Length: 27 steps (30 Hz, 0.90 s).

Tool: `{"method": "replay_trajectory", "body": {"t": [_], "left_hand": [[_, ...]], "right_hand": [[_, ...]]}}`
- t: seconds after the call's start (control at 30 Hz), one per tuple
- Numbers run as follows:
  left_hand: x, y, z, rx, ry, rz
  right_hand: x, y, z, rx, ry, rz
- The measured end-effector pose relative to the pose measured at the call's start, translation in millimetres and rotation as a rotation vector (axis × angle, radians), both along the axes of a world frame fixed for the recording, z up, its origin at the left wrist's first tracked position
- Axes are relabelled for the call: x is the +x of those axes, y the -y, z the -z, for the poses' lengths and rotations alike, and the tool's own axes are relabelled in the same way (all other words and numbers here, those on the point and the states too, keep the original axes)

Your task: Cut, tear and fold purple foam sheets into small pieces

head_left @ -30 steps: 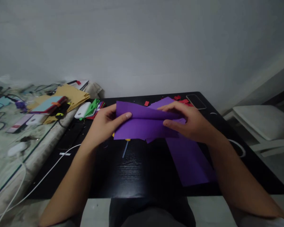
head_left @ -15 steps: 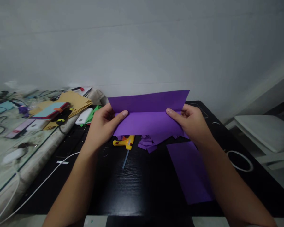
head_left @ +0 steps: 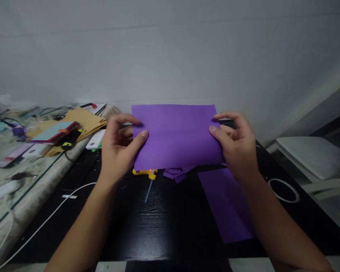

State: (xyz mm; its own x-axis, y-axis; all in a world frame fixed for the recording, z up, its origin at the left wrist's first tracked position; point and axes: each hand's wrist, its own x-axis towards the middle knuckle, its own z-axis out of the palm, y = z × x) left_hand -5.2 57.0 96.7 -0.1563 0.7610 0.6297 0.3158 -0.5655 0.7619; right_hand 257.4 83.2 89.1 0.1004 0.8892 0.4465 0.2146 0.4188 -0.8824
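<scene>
A sheet of purple paper [head_left: 177, 138] is held up above the black table, facing me and nearly flat, with a faint crease across its middle. My left hand [head_left: 119, 145] pinches its left edge, thumb on the near face. On the right edge, my right hand [head_left: 236, 143] grips it the same way, thumb in front and index finger at the upper side. Below the sheet lie a yellow glue gun [head_left: 151, 173] with a glue stick [head_left: 148, 190] and several small purple paper pieces [head_left: 175, 175], partly covered. Another purple sheet [head_left: 226, 206] lies flat beneath my right forearm.
The black table [head_left: 158, 234] has a round white ring mark [head_left: 283, 190] on its right. Leftward, a glass-topped surface holds brown envelopes [head_left: 86, 121], a light blue notebook [head_left: 55, 132] and cables. A white cable [head_left: 53, 209] crosses the table's left. A white chair [head_left: 308, 156] stands right.
The purple paper, bent along its middle crease before, is now opened out nearly flat toward me. Both index fingers have shifted up along its sides.
</scene>
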Motion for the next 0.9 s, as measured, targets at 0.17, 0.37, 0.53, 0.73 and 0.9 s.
{"method": "replay_trajectory", "body": {"t": [0.17,0.37,0.53,0.73,0.9], "left_hand": [[-7.4,2.9,-0.3,-0.066,-0.143,-0.035],[-8.2,6.7,-4.0,-0.02,-0.109,0.007],[-5.3,10.1,-3.7,-0.027,-0.121,-0.079],[-5.3,8.8,-0.5,0.098,-0.266,-0.155],[-7.5,8.1,-4.3,0.211,-0.453,-0.173]], "right_hand": [[7.4,0.9,-5.8,0.06,0.062,-0.04],[15.2,-0.7,-4.6,-0.007,0.022,-0.143],[13.6,1.5,-5.4,0.036,0.005,-0.069],[14.7,-1.6,-2.5,0.014,0.052,-0.009],[14.6,-2.6,-3.3,0.136,0.221,0.014]]}}
